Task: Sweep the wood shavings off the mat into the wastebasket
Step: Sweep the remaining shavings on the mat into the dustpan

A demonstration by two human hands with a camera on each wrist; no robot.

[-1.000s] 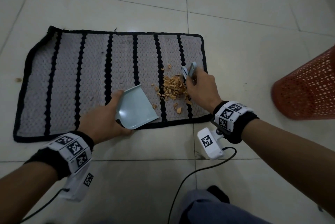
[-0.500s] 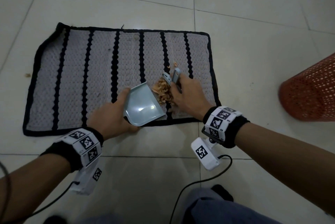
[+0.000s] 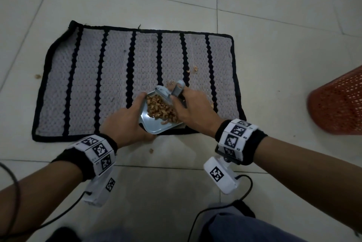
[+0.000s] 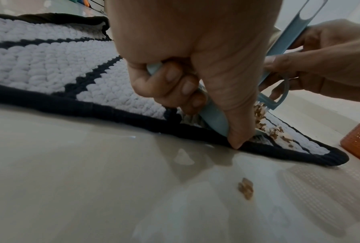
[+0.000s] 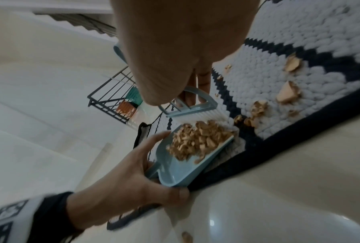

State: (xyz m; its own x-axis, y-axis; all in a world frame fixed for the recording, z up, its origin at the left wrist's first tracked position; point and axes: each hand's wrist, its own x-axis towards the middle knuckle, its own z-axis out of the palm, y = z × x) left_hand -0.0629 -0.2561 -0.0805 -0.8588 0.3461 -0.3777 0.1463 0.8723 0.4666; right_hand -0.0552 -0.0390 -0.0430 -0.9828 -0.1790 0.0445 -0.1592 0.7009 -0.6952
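- A pale blue dustpan (image 3: 156,126) is gripped by the left hand (image 3: 125,124) at the mat's (image 3: 109,85) near edge, fingers curled round its handle.
- A small brush (image 3: 166,92) is held by the right hand (image 3: 194,110), fingers wrapped on its handle, bristles at the pan's far lip.
- Most shavings (image 3: 160,108) are heaped in the pan; a few strays (image 5: 287,93) are left on the mat to the right, and one piece (image 4: 245,187) on the floor (image 3: 274,26) just near the mat.
- An orange wastebasket (image 3: 337,104) is seen on the floor, well apart to the right.
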